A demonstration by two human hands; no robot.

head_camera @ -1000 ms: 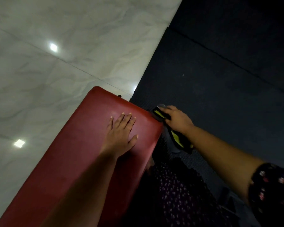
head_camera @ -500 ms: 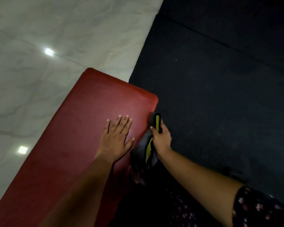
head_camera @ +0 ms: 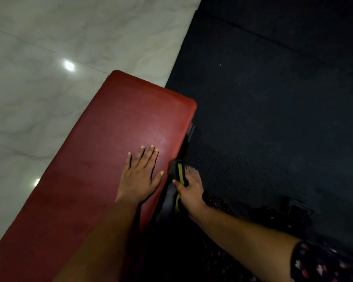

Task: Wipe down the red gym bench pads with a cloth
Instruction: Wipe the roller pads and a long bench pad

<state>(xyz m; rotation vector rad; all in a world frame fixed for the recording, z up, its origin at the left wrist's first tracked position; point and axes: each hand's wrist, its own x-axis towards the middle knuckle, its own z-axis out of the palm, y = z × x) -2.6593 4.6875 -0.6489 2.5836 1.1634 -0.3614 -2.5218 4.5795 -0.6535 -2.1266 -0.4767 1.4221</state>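
A long red bench pad [head_camera: 110, 149] runs from the lower left up to the middle of the head view. My left hand [head_camera: 140, 176] rests flat on its top near the right edge, fingers straight and spread. My right hand [head_camera: 190, 190] grips a dark grey cloth with a yellow stripe [head_camera: 178, 180] and holds it against the pad's right side face, just below the top edge. Most of the cloth hangs down in shadow beside the pad.
White marble floor tiles [head_camera: 49, 58] lie to the left and behind the bench. A black rubber mat [head_camera: 273, 119] covers the floor on the right. A dark metal bracket [head_camera: 191, 130] shows under the pad's far right corner. Dark floral clothing [head_camera: 222, 202] sits below my right arm.
My right hand has slid the cloth from the pad's far corner back along its right side toward me. My left hand stays flat on the pad.
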